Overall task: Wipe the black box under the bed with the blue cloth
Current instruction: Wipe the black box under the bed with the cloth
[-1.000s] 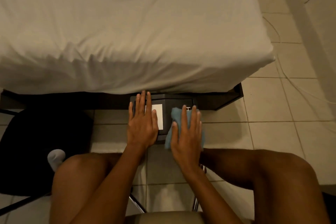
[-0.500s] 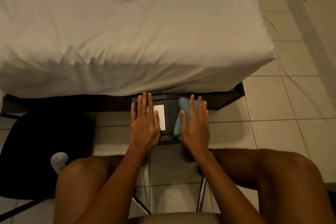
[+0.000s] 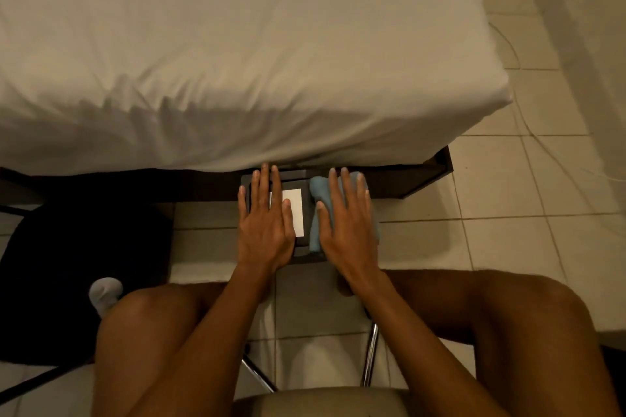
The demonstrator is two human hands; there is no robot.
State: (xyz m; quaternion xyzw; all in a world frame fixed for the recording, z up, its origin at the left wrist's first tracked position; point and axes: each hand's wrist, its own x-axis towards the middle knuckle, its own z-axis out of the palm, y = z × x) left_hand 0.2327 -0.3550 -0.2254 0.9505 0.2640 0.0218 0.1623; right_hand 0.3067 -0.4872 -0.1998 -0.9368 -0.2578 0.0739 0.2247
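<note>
Sitting on a chair (image 3: pixel 321 401) facing the bed (image 3: pixel 237 54), with the black box (image 3: pixel 306 213) on the tiled floor (image 3: pixel 508 230), poking halfway out from under the mattress edge. Left hand (image 3: pixel 266 230) spread flat on the box lid beside a white label (image 3: pixel 294 210), gripping nothing. Right hand (image 3: pixel 349 230) also flat, fingers straight, pressing the blue cloth (image 3: pixel 318 200) down on the lid's right side.
</note>
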